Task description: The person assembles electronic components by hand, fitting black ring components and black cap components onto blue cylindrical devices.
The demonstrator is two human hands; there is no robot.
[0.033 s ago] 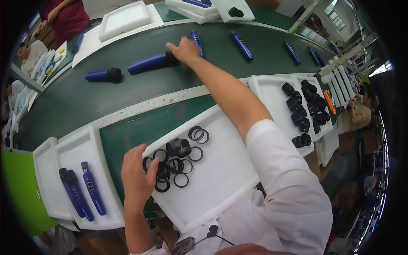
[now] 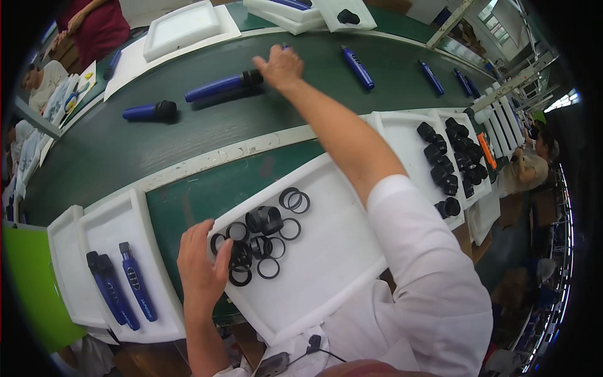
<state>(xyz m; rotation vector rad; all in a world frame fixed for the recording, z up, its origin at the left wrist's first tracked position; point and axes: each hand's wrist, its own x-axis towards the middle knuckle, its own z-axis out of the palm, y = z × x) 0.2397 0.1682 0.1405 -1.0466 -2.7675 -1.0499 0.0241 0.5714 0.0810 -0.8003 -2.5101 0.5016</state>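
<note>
Beyond the ring tray [image 2: 333, 239], the right hand [image 2: 282, 68] covers most of a blue handle [image 2: 286, 46] on the green surface [image 2: 213, 129]; I cannot tell whether its grip is closed. At the tray's left edge, the left hand's [image 2: 202, 267] grip is apart, thumb near black rings [image 2: 268, 268]. Blue microphones [image 2: 112, 292] lie left of the tray, black microphone heads [image 2: 441, 164] right of it.
</note>
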